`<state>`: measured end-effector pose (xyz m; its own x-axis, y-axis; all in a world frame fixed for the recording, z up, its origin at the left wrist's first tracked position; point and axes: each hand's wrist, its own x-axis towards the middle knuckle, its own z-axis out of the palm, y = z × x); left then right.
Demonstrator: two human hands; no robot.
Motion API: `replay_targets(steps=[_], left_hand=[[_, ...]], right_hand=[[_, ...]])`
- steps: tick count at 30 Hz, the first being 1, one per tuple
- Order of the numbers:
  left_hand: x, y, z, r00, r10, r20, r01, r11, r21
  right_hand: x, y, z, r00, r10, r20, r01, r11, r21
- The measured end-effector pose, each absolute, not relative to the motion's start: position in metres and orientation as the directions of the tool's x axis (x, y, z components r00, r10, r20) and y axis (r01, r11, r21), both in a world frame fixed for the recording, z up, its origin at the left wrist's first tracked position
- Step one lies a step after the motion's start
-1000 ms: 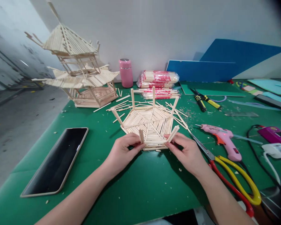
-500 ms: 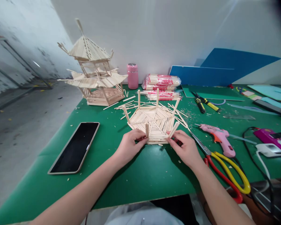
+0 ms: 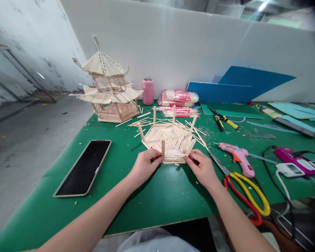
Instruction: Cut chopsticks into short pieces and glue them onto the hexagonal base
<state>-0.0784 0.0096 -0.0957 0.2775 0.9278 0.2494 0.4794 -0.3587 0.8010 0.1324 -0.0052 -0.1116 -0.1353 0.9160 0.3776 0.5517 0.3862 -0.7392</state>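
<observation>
Craft workshop: green-matted desk [image 3: 157, 196], pink hot-glue gun [image 3: 237, 157], red-and-yellow scissors [image 3: 245, 190], wrapped chopstick bundles [image 3: 179, 98], finished wooden-stick pagoda model [image 3: 108, 91], bare concrete floor [image 3: 21, 140].

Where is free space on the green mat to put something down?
Bare mat lies along the near edge, between the phone and the scissors. A narrower strip separates the phone from the hexagonal stick base. Right of the base it is crowded: glue gun, pliers, cables.
</observation>
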Motion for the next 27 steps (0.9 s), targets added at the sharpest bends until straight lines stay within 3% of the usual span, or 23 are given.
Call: replay_targets(steps=[17, 23, 27], left_hand=[[-0.077, 0.009, -0.095, 0.271, 0.928, 0.256, 0.538, -0.367, 0.759], [-0.077, 0.009, -0.094, 0.283, 0.924, 0.256, 0.584, -0.378, 0.719], [-0.08, 0.004, -0.092, 0.202, 0.94, 0.274, 0.653, -0.337, 0.678]], right_hand=[[0.133, -0.004, -0.113, -0.137, 0.913, 0.384, 0.59, 0.387, -0.709], [0.138, -0.008, -0.11, -0.088, 0.918, 0.387, 0.657, 0.346, -0.67], [0.138, -0.019, -0.111, 0.032, 0.911, 0.412, 0.735, 0.257, -0.627]])
